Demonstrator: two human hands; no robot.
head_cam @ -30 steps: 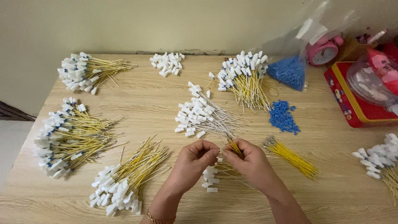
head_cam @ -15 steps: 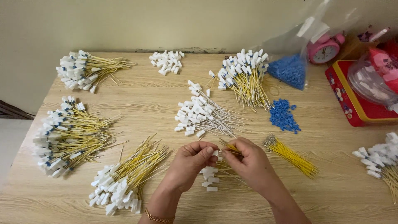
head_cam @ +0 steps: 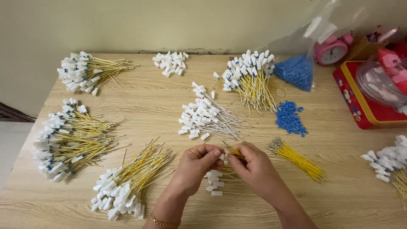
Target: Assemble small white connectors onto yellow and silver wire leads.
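1. The left hand (head_cam: 199, 163) now pinches a small white plug (head_cam: 221, 157); the right hand (head_cam: 254, 163) pinches a yellow wire (head_cam: 234, 152). They meet between the fingertips.
2. Before, the hands sat a bit lower. Now they have come closer together.
3. More white plugs (head_cam: 214, 180) lie just under the hands.

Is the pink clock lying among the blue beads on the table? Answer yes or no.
No, the pink clock stands at the far right edge, apart from the loose blue beads on the table.
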